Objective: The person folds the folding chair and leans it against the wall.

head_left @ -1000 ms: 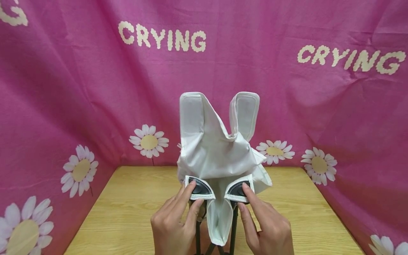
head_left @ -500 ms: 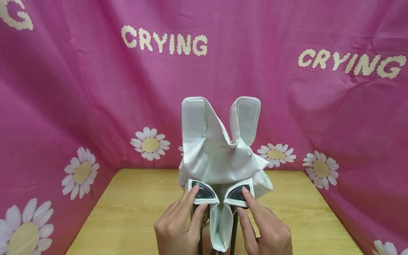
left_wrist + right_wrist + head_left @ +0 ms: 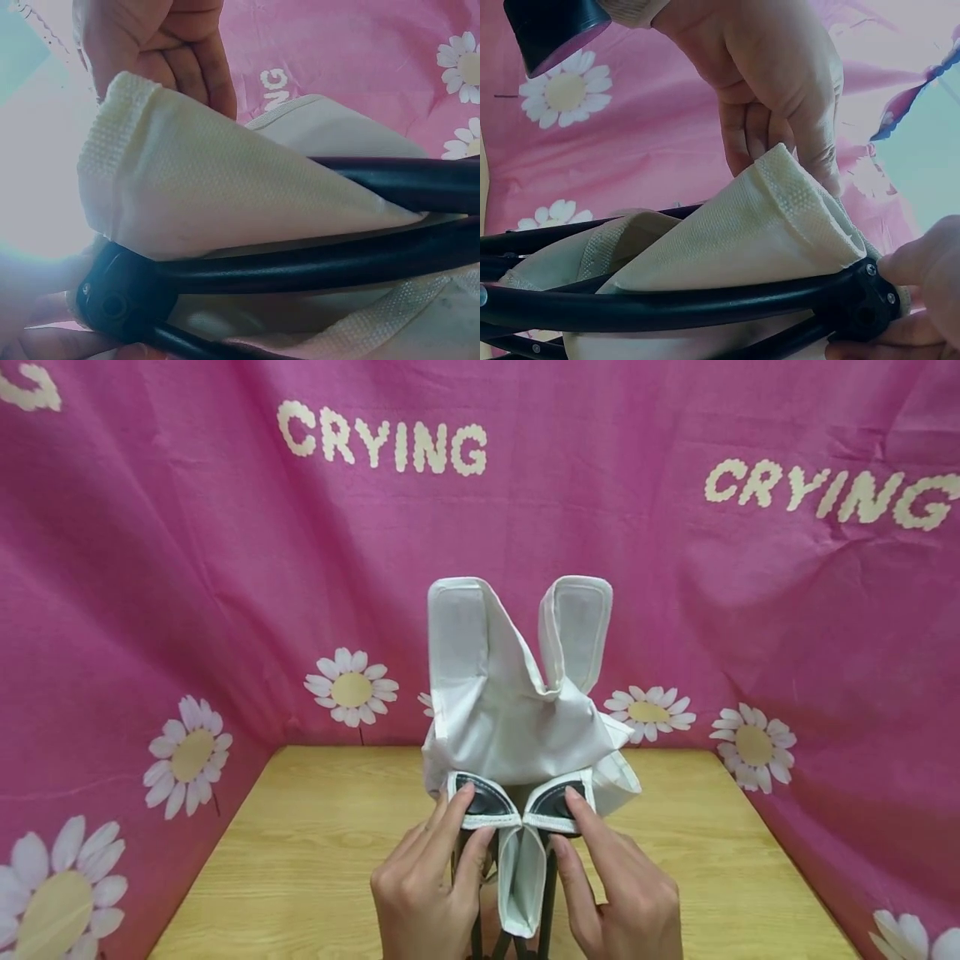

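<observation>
A folding stool with white fabric [image 3: 517,727] and a black tubular frame [image 3: 690,309] stands folded up in front of me. Its two front corners carry black patches edged in white and lie close together in the head view. My left hand [image 3: 429,881] pinches the left corner, index fingertip on the black patch [image 3: 486,800] and thumb below its edge. In the same way my right hand [image 3: 624,885] pinches the right corner. Between them the fabric sags in a narrow fold [image 3: 522,885]. Both wrist views show fingers around a black joint [image 3: 124,296] at the frame's end.
Under the stool is a light wooden table [image 3: 315,852]. A pink cloth [image 3: 600,527] with daisies and lettering hangs behind and on both sides. Two white fabric flaps [image 3: 457,627] stick up at the stool's back.
Both hands have drawn slightly inward, bringing the stool's two front corners together. The fabric fold between them has narrowed. The head view has shifted a little.
</observation>
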{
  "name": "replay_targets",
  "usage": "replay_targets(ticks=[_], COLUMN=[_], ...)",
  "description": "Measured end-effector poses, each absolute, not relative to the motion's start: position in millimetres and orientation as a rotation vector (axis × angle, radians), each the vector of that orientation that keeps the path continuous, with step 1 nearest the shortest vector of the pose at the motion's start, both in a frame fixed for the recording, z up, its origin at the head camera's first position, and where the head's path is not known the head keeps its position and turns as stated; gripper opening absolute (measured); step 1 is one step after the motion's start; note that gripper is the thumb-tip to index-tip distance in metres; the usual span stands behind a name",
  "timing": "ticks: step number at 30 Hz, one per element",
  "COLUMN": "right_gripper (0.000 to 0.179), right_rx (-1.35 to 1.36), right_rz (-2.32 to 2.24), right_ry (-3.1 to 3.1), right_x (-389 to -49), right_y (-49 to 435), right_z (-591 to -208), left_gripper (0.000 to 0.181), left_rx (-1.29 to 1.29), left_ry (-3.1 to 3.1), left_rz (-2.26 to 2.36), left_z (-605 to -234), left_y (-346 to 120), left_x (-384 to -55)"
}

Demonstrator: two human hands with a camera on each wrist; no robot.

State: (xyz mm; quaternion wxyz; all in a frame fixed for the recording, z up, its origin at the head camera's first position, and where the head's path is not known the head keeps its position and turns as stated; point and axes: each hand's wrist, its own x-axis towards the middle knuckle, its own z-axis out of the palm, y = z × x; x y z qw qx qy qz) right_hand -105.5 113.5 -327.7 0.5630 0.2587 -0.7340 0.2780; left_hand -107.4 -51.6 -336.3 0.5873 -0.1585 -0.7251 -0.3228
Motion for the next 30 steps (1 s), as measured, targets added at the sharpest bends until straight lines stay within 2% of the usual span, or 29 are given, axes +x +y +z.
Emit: replay_targets(ticks=[15,26,30], right_gripper=[0.043,0.041,0.047], right_rx=[0.554,0.485,0.484], right_rz=[0.675,0.772,0.815], right_ry=[-1.854,-1.913,-1.933], right_x=[-102.0,-96.4,-93.9], right_y=[113.8,114.8,117.1], right_z=[-328.4,-335.4,-337.9], left_gripper=[0.034,0.037,0.038], left_rx=[-0.404,-0.428,-0.432], left_ry=[-1.742,-1.759,-1.765], left_rz=[-0.774,-0.834,-0.885], left_z=[-330.6,-341.6,-347.9], left_y=[-56.6,-60.5,-60.8], left_x=[-104.6,-100.4,-97.9])
